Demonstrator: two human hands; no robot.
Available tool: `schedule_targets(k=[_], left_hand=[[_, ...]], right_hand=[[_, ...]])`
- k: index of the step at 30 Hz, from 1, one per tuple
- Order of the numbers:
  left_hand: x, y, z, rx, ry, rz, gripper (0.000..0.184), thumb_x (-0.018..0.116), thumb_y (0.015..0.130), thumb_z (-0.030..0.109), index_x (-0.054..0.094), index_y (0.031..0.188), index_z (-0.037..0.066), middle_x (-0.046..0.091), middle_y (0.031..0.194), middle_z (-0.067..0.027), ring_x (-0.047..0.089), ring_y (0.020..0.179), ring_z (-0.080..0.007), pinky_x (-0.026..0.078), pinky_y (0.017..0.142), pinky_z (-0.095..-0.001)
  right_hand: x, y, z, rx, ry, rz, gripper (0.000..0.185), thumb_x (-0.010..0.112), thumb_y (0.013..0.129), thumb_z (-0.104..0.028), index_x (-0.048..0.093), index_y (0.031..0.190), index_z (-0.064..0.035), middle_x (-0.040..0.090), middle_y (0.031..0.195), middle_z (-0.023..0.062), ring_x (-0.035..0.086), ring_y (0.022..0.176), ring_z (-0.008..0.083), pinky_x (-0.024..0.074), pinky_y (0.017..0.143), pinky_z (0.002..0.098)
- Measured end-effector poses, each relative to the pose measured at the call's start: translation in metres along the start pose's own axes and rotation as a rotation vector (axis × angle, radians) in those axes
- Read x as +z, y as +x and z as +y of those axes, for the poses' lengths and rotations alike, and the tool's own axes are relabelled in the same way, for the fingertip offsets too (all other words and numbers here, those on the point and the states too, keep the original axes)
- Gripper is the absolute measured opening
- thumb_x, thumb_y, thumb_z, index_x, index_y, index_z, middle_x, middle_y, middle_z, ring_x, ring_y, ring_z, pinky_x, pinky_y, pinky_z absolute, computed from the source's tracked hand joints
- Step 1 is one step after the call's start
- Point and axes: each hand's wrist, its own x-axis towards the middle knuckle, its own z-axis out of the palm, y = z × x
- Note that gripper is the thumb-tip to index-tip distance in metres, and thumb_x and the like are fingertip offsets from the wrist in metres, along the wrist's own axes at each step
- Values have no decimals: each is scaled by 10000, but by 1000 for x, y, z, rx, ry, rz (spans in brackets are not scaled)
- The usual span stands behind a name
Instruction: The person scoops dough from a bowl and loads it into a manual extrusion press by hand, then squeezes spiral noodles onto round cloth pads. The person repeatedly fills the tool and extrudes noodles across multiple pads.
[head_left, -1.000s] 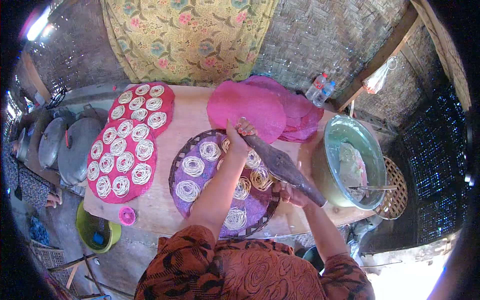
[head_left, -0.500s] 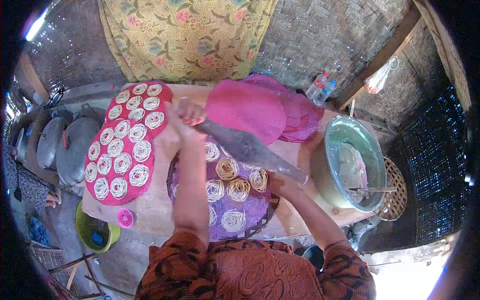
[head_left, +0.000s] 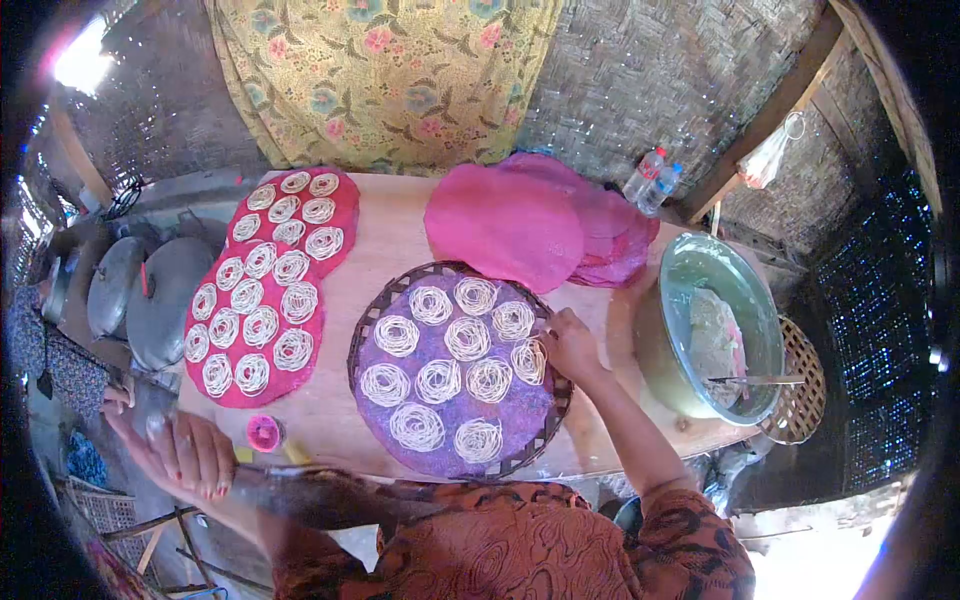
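At the lower left, my left hand [head_left: 190,455] is closed around the end of a long, dark, wooden-looking tool [head_left: 320,490]. It is blurred and lies across the front of my body. My right hand [head_left: 572,345] grips the right rim of a round woven tray [head_left: 362,420], its fingertips close to a noodle coil [head_left: 528,360]. Purple mesh cloth [head_left: 525,425] lines this tray, and several pale noodle nests [head_left: 468,339] lie spread over it.
Pink rounds [head_left: 205,385] with noodle nests lie left; stacked pink cloths [head_left: 500,225] lie behind. A green basin [head_left: 670,350] with dough and a knife [head_left: 755,380] stands right. Another person's sleeve [head_left: 60,350] shows beside large pots [head_left: 175,310]. A pink cup [head_left: 264,433] sits near the front edge.
My left hand has swung from above the tray down to the lower left, carrying the dark tool with it. My right hand stays at the tray's right rim, now unobstructed by the tool.
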Motion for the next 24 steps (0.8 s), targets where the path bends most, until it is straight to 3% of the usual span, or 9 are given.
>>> schedule_targets(k=[3,12,14,15,16,18,20,23,24], left_hand=[[7,-35,11,-73,37,146,747,210,904,629,316,386,102,377,317,-75,356,203,-183,350,204,-323],[19,-61,13,-10,-22,230,768,168,886,670,356,413,94,376,329,-77,355,226,-189,313,233,-330],[18,-53,14,-24,-19,168,769,164,886,670,369,425,90,383,340,-76,350,228,-186,306,234,-327],[16,-50,13,-46,-17,108,771,160,886,670,383,436,86,391,350,-76,345,229,-182,299,236,-325],[23,-45,-2,14,-106,200,773,155,880,679,431,487,74,398,365,-70,327,237,-176,286,244,-315],[19,-36,-35,43,-180,224,760,160,877,685,483,549,81,397,391,-51,340,290,-169,289,285,-303],[28,-24,-72,56,-241,426,654,213,899,627,523,712,82,430,510,-34,380,427,-152,315,403,-283],[36,-16,-128,-119,-21,1047,487,319,939,497,518,981,55,559,783,-52,509,672,-166,438,594,-296],[31,-12,-134,-169,11,600,546,259,958,497,474,1156,36,583,909,-77,545,761,-196,476,691,-299]], right_hand=[[4,-15,5,118,34,-26,141,622,768,-155,598,804,-21,538,864,159,568,804,350,470,709,436],[-16,-50,-10,58,-290,-183,168,623,753,-139,614,884,-34,543,834,158,574,793,353,476,717,428],[-37,-72,-41,61,123,-62,212,569,822,-179,635,976,-50,567,977,170,579,901,340,461,814,444],[-55,-83,-74,34,375,-266,266,573,836,-215,614,1039,-49,567,1029,172,567,959,337,452,846,432],[-72,-96,-114,6,628,-471,324,577,850,-251,593,1103,-49,567,1082,173,556,1018,333,443,878,421],[-87,-124,-168,-296,663,-595,549,592,863,-325,424,1301,-40,543,1200,173,527,1108,312,416,945,384],[-75,-148,-187,-96,727,-583,531,613,854,-326,464,1273,-35,569,1169,188,558,1065,319,424,942,371],[-45,-175,-147,91,747,-483,490,660,819,-338,553,1162,-6,626,1061,167,597,985,262,457,880,354],[-49,-176,-131,166,762,-449,483,673,808,-345,575,1127,5,649,1009,147,607,952,240,465,858,352]])
